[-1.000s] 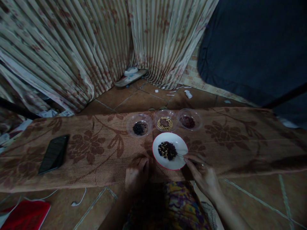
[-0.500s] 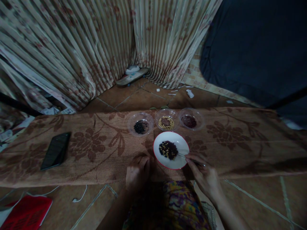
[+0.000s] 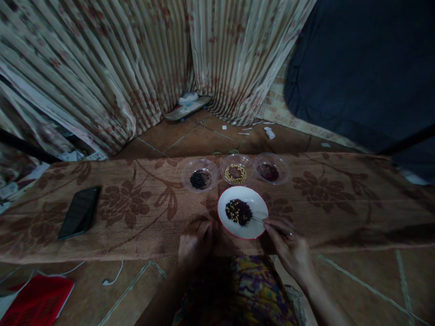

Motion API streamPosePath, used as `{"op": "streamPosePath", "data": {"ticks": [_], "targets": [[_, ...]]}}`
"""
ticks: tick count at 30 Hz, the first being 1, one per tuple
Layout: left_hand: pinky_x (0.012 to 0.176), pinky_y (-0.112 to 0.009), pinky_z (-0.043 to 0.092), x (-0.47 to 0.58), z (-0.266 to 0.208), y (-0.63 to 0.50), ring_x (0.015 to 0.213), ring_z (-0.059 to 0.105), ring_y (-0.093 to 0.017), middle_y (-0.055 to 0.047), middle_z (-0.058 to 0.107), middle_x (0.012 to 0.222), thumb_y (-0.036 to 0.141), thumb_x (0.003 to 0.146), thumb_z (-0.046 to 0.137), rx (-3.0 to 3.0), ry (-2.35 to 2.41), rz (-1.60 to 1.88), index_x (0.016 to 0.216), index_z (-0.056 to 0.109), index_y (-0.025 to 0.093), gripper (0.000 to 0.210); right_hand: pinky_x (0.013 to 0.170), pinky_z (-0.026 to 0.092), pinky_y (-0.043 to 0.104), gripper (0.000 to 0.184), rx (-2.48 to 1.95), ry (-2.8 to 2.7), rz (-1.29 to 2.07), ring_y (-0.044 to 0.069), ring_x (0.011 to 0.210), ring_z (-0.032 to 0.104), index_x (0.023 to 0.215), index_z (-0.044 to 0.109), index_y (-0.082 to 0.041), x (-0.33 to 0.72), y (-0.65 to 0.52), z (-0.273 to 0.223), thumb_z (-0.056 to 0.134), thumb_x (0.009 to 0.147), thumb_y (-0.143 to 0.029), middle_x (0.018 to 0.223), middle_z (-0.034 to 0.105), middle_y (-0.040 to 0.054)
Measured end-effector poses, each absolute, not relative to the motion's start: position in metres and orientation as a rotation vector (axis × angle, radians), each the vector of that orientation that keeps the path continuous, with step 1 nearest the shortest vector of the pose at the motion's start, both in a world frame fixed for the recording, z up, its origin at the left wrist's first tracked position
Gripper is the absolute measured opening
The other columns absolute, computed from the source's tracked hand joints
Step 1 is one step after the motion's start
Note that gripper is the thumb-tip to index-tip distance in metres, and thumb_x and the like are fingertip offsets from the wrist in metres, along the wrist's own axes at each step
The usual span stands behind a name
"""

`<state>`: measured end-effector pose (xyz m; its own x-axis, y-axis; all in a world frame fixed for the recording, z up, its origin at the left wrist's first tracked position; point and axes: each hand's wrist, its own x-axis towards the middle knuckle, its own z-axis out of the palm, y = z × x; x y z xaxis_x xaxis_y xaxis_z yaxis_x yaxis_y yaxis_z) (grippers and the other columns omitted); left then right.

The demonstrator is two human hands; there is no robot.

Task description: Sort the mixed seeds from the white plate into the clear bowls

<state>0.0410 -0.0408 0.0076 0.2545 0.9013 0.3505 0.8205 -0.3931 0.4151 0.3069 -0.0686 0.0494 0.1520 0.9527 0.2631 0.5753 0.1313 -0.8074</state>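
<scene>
My right hand (image 3: 288, 246) is closed on a thin metal utensil (image 3: 257, 219), whose tip reaches the mixed beans (image 3: 239, 212) in a white plate with a red rim (image 3: 249, 232). The mix shows black, dark red and yellow pieces; the utensil's exact kind is too small to tell. Left of the plate, my left hand (image 3: 195, 242) rests as a loose fist on the cloth, with nothing visible in it. Behind the plate stand three clear plastic bowls: one with black beans (image 3: 199, 179), one with yellow beans (image 3: 235, 174), one with dark red beans (image 3: 268, 172).
A brown flowered cloth (image 3: 136, 235) covers the long low table. On its left side lies a dark phone (image 3: 79, 213). Beyond are a skateboard (image 3: 188, 108), striped curtains (image 3: 152, 59) and small white litter (image 3: 269, 132) on the tiles. A red bag (image 3: 42, 299) and an earphone (image 3: 107, 282) lie lower left.
</scene>
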Motion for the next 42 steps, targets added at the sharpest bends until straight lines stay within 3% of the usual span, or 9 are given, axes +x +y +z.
{"op": "streamPosePath", "data": {"ticks": [24, 33, 37, 42], "targets": [[0.071, -0.026, 0.049, 0.04, 0.006, -0.04, 0.079, 0.064, -0.015, -0.003, 0.069, 0.084, 0.023, 0.098, 0.046, 2.373, 1.604, 0.839, 0.09, 0.063, 0.022, 0.018, 0.077, 0.059, 0.036, 0.019, -1.551, -1.437, 0.509, 0.024, 0.092, 0.071, 0.09, 0.076, -0.022, 0.312, -0.067, 0.041, 0.065, 0.089, -0.038, 0.096, 0.075, 0.0088], [0.068, -0.025, 0.049, 0.043, 0.01, -0.042, 0.075, 0.064, -0.014, -0.002, 0.068, 0.079, 0.02, 0.097, 0.044, 2.325, 1.639, 0.854, 0.086, 0.062, 0.023, 0.022, 0.068, 0.058, 0.03, 0.019, -1.49, -1.375, 0.524, 0.022, 0.082, 0.071, 0.085, 0.076, -0.022, 0.292, -0.028, 0.088, 0.067, 0.087, -0.039, 0.09, 0.075, 0.0068], [0.068, -0.026, 0.051, 0.044, 0.01, -0.043, 0.074, 0.064, -0.015, -0.003, 0.068, 0.077, 0.018, 0.095, 0.046, 2.344, 1.635, 0.888, 0.084, 0.062, 0.023, 0.02, 0.08, 0.058, 0.035, 0.02, -1.309, -1.489, 0.544, 0.023, 0.091, 0.071, 0.089, 0.077, -0.022, 0.256, 0.026, 0.114, 0.065, 0.088, -0.039, 0.095, 0.076, 0.0067], [0.067, -0.026, 0.051, 0.045, 0.007, -0.043, 0.074, 0.064, -0.016, -0.003, 0.066, 0.076, 0.017, 0.094, 0.047, 2.357, 1.665, 0.887, 0.085, 0.062, 0.023, 0.018, 0.081, 0.058, 0.038, 0.023, -1.234, -1.431, 0.593, 0.023, 0.087, 0.071, 0.092, 0.077, -0.021, 0.228, 0.048, 0.118, 0.065, 0.088, -0.041, 0.096, 0.076, 0.0072]]}}
